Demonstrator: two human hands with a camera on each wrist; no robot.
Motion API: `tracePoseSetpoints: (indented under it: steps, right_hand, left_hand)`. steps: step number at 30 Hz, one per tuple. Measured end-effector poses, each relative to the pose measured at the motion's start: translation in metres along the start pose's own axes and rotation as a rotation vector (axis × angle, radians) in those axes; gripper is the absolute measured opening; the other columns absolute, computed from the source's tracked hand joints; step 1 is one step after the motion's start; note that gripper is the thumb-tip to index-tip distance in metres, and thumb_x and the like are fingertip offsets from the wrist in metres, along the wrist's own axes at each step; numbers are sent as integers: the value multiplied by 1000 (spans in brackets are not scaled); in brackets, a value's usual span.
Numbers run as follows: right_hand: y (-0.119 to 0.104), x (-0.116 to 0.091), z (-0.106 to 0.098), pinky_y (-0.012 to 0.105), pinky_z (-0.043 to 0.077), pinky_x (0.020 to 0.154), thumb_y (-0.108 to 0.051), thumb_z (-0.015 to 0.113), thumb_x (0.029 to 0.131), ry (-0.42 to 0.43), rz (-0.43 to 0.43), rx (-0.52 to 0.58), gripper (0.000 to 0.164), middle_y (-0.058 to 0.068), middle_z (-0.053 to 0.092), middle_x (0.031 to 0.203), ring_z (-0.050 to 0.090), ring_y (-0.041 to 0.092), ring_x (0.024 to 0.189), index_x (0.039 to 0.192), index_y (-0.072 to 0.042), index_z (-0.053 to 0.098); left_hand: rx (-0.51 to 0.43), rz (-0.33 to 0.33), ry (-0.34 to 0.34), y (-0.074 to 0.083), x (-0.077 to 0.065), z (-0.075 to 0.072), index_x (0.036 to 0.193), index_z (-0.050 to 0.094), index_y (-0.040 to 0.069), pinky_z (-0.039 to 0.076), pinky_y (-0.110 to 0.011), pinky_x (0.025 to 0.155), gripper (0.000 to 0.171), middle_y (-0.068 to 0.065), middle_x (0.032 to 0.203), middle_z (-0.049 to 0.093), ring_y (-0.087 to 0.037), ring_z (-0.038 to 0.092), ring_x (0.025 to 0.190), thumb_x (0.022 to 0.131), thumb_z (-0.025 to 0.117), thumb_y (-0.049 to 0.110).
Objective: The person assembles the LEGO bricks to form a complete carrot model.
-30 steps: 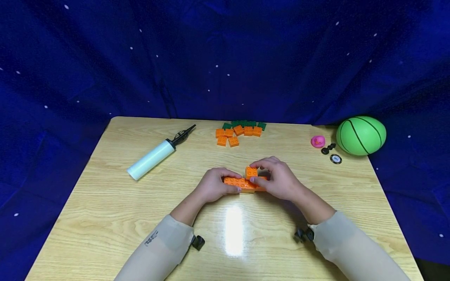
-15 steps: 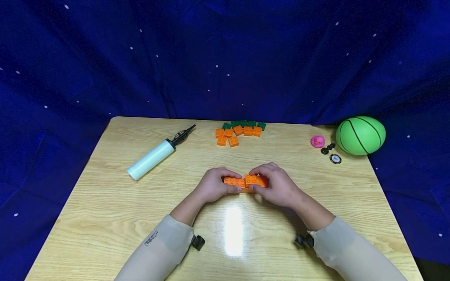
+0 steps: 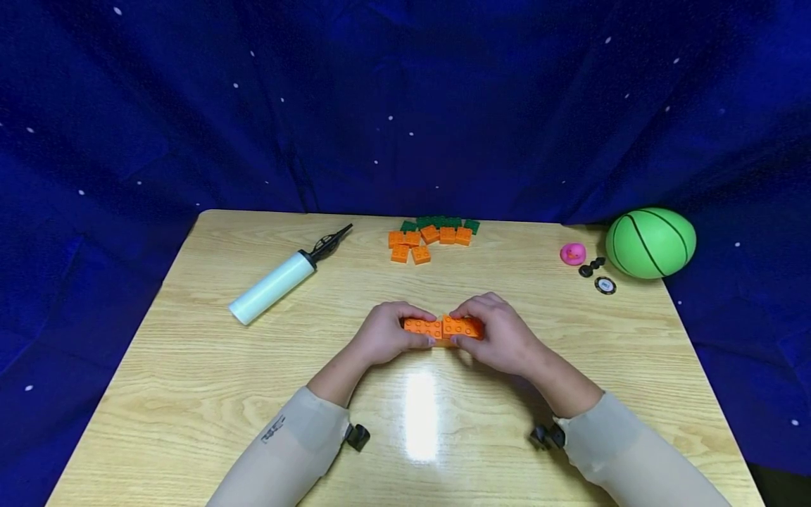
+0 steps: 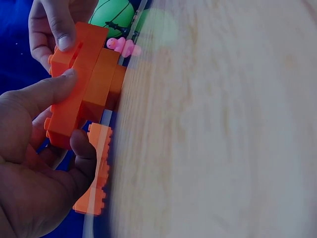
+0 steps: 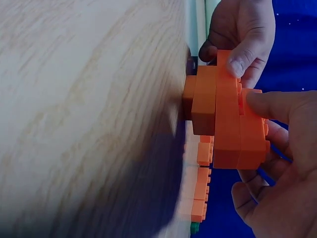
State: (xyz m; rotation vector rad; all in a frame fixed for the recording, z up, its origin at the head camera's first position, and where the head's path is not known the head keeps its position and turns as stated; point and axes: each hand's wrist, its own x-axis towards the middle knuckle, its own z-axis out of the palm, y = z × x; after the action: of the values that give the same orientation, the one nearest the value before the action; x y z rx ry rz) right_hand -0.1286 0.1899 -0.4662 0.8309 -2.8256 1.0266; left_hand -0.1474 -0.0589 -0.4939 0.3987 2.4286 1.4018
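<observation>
In the head view, an orange stack of toy building bricks (image 3: 423,329) sits at the middle of the table. Its layers narrow downward, as both wrist views show from the side. My left hand (image 3: 395,333) grips the stack's left end, with the thumb along the near side and a finger across the far side. The right hand (image 3: 500,334) pinches an orange brick (image 5: 252,134) between thumb and fingers at the top right of the stack. A thin dark gap shows under part of that brick in the right wrist view. Curled fingers hide the stack's outer ends.
Loose orange bricks (image 3: 421,255) and green bricks (image 3: 453,222) lie at the table's back edge. A pale blue hand pump (image 3: 274,289) lies left. To the right are a pink rubber duck (image 3: 573,254), a small black object (image 3: 592,267), a round chip (image 3: 605,285) and a green ball (image 3: 650,243).
The right hand has come down with an orange brick, from above the stack onto its right part, where the top now looks more even. The left hand has stayed in place.
</observation>
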Motion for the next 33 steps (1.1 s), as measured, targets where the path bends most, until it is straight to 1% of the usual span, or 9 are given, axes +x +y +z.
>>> tracePoseSetpoints:
  steps: [5,14,22,27,33]
  right_hand:
    - [0,1,0,48,46,98,-15,89,82,0,-9,-5,27,-1,73,110,59,24,110,105,-15,75]
    - [0,1,2,47,45,98,-13,90,80,22,-16,8,26,-2,74,107,59,23,108,102,-14,75]
    - [0,0,4,46,50,94,-14,90,81,29,9,34,27,-2,74,108,60,22,109,104,-14,76]
    - [1,-2,6,45,51,95,-14,90,81,30,21,46,28,0,73,110,60,22,110,105,-14,76]
    - [3,-3,9,45,54,93,-13,90,82,35,39,82,31,0,72,113,64,21,108,109,-14,75]
  left_hand:
    - [4,-2,1,0,0,0,110,81,30,46,-44,105,33,6,118,73,-19,63,117,79,91,29]
    - [-3,-1,1,-1,0,0,110,81,29,46,-44,106,32,6,118,73,-20,63,117,79,91,29]
    - [14,2,-6,-1,1,-1,110,81,30,45,-43,107,33,6,118,73,-19,63,119,79,91,29]
    - [12,-3,-9,-1,1,-1,110,81,30,45,-44,107,33,6,118,73,-19,62,119,79,91,29]
    - [8,-11,-8,0,0,-1,110,81,31,44,-44,108,33,6,119,73,-20,62,120,79,91,30]
